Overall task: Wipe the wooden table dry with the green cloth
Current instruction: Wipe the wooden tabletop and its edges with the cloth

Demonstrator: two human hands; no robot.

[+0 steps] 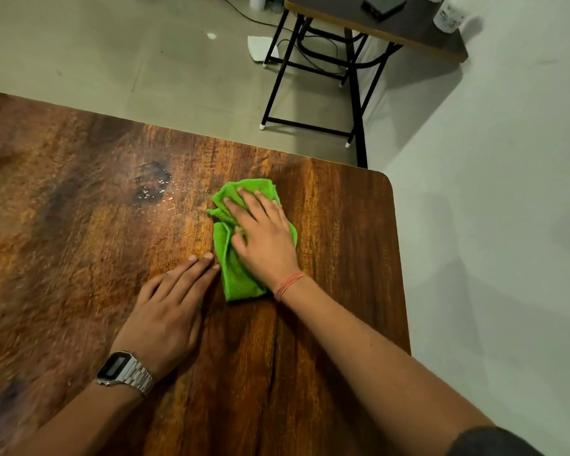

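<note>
A bunched green cloth [236, 274] lies on the wooden table [79, 225] near its far right corner. My right hand [264, 236] presses flat on top of the cloth with straight, spread fingers. My left hand [170, 307] rests flat on the bare wood just left of the cloth, its fingertips almost touching the cloth's edge. A patch of water droplets [153, 189] glistens on the wood to the left of the cloth, beyond my left hand.
The table's right edge [400, 258] and far edge run close to the cloth. Beyond the table stands a small dark side table [392, 24] on black metal legs, with a black device and a bottle on it. Cables lie on the tiled floor.
</note>
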